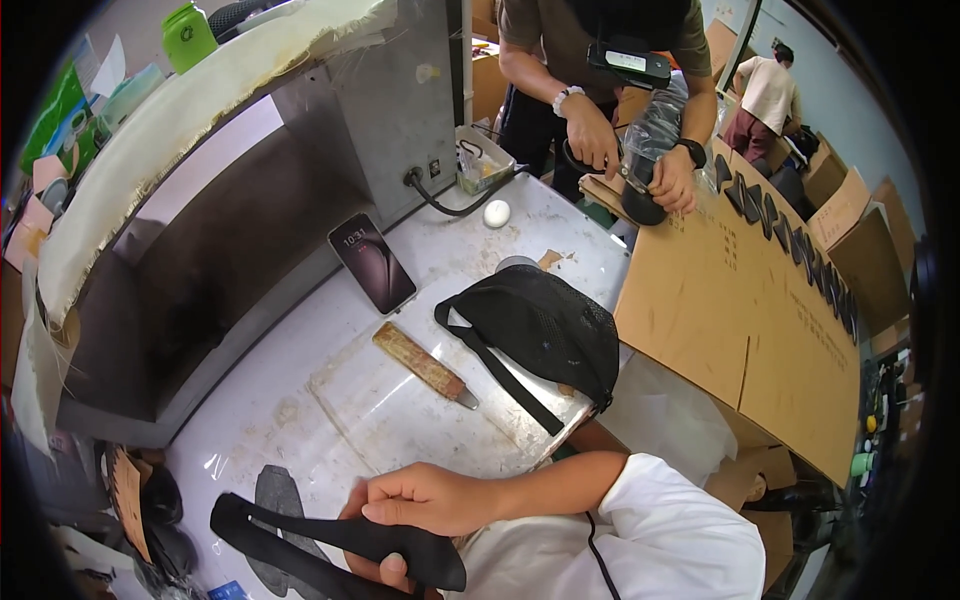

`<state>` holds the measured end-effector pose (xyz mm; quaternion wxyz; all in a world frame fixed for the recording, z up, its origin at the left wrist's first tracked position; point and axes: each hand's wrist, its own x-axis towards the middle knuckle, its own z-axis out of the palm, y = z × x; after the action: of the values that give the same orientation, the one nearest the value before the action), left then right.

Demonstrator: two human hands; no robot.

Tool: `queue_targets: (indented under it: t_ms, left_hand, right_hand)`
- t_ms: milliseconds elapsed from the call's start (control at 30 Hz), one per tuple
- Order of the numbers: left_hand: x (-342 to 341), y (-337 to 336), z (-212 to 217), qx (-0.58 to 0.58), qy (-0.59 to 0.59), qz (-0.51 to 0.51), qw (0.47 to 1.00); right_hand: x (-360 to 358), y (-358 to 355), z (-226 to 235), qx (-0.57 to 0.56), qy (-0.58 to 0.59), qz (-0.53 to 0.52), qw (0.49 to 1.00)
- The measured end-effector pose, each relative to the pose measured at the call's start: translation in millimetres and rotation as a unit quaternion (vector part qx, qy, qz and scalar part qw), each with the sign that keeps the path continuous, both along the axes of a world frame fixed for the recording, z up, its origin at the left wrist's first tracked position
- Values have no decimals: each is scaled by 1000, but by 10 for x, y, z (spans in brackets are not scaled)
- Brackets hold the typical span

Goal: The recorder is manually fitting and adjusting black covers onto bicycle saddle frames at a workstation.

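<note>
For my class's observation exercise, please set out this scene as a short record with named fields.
Surface: white, stained table
Right hand: holds a folded black strip
Left hand: cannot be told apart for certain
Partly behind strip: grey flat piece
Tool: knife with wrapped handle, lying on table
Beside knife: phone, screen lit; black mesh item with a strap
Beyond: small round white object
Across table: co-worker's two hands, at a dark rounded item
</note>
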<state>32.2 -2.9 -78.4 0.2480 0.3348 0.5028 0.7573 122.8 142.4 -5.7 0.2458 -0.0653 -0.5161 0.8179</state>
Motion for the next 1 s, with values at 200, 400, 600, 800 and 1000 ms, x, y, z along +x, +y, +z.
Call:
queue_targets:
  t_ms: [200,400,600,800,1000]
  left_hand:
    - [147,-95,540,-150,-82,-69,983]
    - [307,-88,1183,-246,-258,-91,930]
    - [-62,-93,1153,-263,-231,-202,915]
    - [-70,-175,1094,-319,-193,-219,902]
    - [-110,-128,1331,-360,-245,-365,823]
  right_hand:
    - [123,211,145,189,-157,90,965]
    - [19,-11,-62,21,-94,92,991]
    - [43,111,-71,-107,-95,133,981]
    - [53,248,82,155,-115,37,981]
    - [41,73,18,-123,-113,197,966]
